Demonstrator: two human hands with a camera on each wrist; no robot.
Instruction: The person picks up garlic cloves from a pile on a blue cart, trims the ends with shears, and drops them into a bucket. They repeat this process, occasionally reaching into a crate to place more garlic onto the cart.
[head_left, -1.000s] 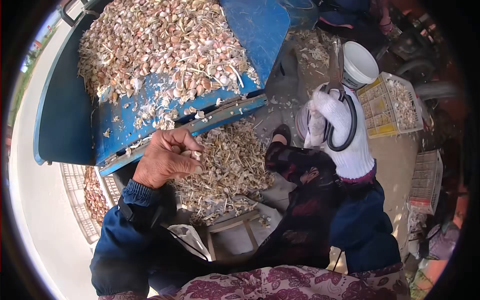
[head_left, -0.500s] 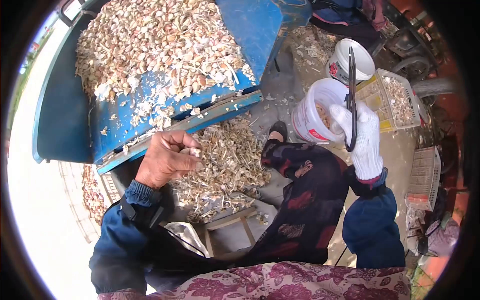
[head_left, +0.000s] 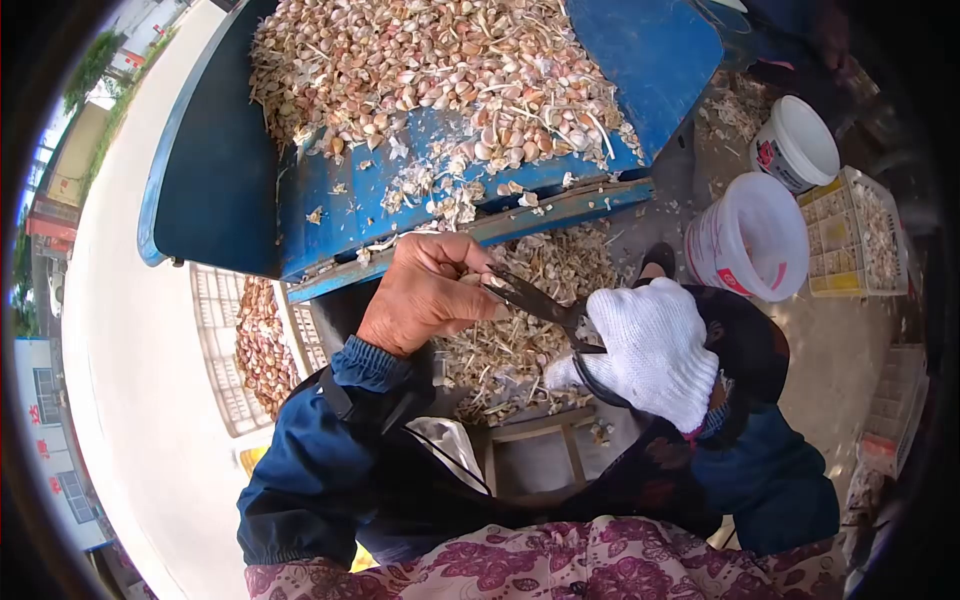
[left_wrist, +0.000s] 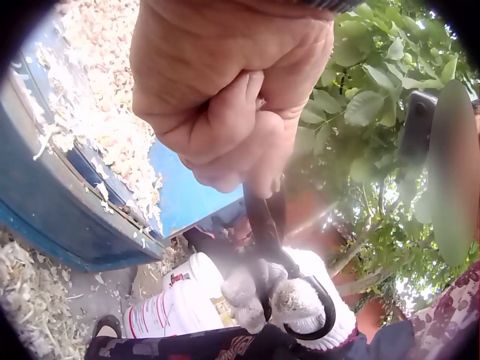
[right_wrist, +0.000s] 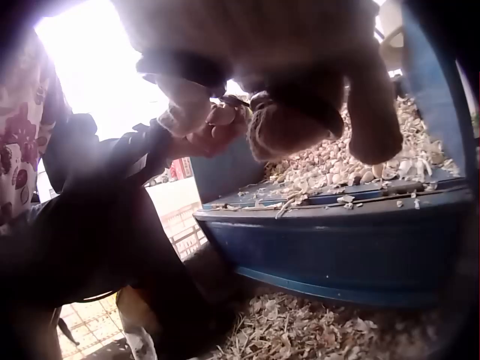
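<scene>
My bare left hand [head_left: 425,295] is in front of the blue metal trough [head_left: 210,190], thumb and fingers pinching a small pale garlic clove [head_left: 473,281] mostly hidden by them. The right hand [head_left: 655,350], in a white knit glove, grips black-handled scissors [head_left: 535,300]. Their dark blades point left and reach the left fingertips. In the left wrist view a black handle loop [left_wrist: 328,311] curves around the gloved fingers. Loose garlic cloves [head_left: 430,70] are heaped in the trough, with papery skins along its front lip.
Below the hands lies a pile of dry stalks and skins [head_left: 500,370]. Two white buckets, one nearer [head_left: 715,240] and one farther [head_left: 780,155], stand at right beside a yellow-and-white crate [head_left: 830,245]. At left, a pale crate [head_left: 212,320] contains brownish cloves.
The gloved hand with the scissors has swung left from beside the near bucket, bringing the blades to the left fingertips. The head view has turned left; the left hand keeps its pinch.
</scene>
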